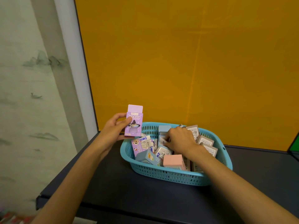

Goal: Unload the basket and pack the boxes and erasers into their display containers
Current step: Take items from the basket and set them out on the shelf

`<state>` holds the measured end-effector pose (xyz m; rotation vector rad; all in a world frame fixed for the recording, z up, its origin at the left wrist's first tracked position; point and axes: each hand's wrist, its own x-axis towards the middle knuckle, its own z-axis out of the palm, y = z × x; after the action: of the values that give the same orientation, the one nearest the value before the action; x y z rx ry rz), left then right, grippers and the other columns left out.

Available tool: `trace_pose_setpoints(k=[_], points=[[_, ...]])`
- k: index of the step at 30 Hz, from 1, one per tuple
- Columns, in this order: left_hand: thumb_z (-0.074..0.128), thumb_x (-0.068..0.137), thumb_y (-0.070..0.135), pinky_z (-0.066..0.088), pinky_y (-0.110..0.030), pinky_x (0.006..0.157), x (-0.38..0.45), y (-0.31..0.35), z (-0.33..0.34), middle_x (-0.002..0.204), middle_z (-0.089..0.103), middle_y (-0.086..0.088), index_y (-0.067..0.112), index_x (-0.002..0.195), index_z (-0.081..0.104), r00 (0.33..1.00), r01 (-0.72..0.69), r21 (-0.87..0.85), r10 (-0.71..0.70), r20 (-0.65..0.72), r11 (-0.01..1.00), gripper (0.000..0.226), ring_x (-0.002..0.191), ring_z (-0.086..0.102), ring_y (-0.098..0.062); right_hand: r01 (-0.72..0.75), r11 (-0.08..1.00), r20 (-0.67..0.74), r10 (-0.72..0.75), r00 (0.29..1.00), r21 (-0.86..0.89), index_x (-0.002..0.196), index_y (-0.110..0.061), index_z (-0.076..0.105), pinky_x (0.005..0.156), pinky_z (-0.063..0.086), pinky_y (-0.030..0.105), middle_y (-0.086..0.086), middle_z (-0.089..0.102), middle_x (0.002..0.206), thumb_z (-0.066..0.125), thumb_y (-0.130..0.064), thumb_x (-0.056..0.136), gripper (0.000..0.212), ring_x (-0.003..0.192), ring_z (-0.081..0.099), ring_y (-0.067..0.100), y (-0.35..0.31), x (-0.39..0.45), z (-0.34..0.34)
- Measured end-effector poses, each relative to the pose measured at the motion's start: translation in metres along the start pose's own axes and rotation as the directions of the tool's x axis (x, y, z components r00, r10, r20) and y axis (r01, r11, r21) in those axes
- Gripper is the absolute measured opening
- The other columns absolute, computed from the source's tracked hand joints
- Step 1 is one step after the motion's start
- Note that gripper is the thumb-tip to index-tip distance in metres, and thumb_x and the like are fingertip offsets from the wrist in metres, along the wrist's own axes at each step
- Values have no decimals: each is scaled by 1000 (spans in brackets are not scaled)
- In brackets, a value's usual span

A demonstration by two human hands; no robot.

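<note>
A light blue plastic basket [169, 175] stands on the dark table [129, 191], full of small boxes and erasers. My left hand [114, 128] holds a purple box [134, 122] upright just left of the basket's rim, its top flap open. My right hand [181, 139] reaches down into the basket's middle, fingers curled among the small white erasers [162, 151]; what the fingers grip is hidden. A pink box [174, 160], a blue box [148, 157], another purple box [137, 147] and several grey boxes [204, 141] lie in the basket.
An orange panel [194, 62] rises right behind the basket. A white post and a painted wall hanging [32, 78] stand to the left. The table's left edge [68, 165] runs diagonally; bare dark surface lies in front of and left of the basket.
</note>
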<state>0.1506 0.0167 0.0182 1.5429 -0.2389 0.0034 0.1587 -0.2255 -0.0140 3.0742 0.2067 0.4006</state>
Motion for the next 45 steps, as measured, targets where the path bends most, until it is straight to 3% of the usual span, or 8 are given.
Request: trace_pose_setpoints(k=[3,6,12,25,30,34,39,45], points=[[59,96,25,62,-30,65,-2,0,1,99,77,-2,16,125,58,999,32,-42,-32,8,999,30,93,74,-18,26,996,-9,-25,1000,90,101,-25,76,66,43,29,1,70,100,71,-28,86,17,93,66,25,5,-1,-3],[62,95,22,62,-32,67,-3,1,5,103,76,-7,12,124,59,997,71,-83,-67,43,994,30,96,74,-21,52,978,-64,-40,997,200,105,-24,74,68,42,29,-3,63,104,75,-34,86,22,90,61,19,9,-6,-12],[68,91,17,62,-42,81,-2,2,22,108,75,-8,10,121,61,987,92,-95,-79,137,991,32,100,73,-23,61,908,-61,-39,997,415,103,-23,75,79,56,33,-9,72,96,75,-25,88,15,83,64,5,21,-33,-43],[71,89,20,58,-37,75,-28,16,142,95,78,-4,17,115,64,915,126,-121,-68,397,985,27,86,75,-17,-154,938,-120,199,973,310,110,-26,73,73,55,33,-9,69,97,70,-31,92,20,82,64,9,96,-165,-71],[71,90,22,58,-31,78,-57,18,210,98,78,0,16,121,64,883,99,-68,-57,465,993,33,89,74,-14,-274,933,-128,309,942,233,105,-31,73,72,55,43,-8,68,96,73,-34,89,17,84,63,14,144,-235,-74],[69,92,17,57,-19,62,-85,12,268,88,77,3,11,118,63,890,121,-69,-77,450,990,28,73,73,-6,-318,924,-125,348,929,211,108,-28,72,74,53,38,-9,64,99,72,-30,90,18,89,59,12,187,-291,-77],[70,91,18,55,-16,58,-135,-1,353,89,76,4,11,118,64,879,162,-39,-126,459,986,28,71,71,-2,-360,914,-103,383,918,190,108,-29,72,76,47,31,-14,61,96,72,-31,90,18,91,54,10,250,-366,-79],[67,93,18,53,-20,68,-185,-3,442,101,77,0,11,119,64,868,121,-43,-85,489,992,28,80,71,-4,-389,898,-89,413,906,205,104,-32,71,76,46,30,-17,60,94,72,-33,90,15,92,58,10,315,-445,-81]])
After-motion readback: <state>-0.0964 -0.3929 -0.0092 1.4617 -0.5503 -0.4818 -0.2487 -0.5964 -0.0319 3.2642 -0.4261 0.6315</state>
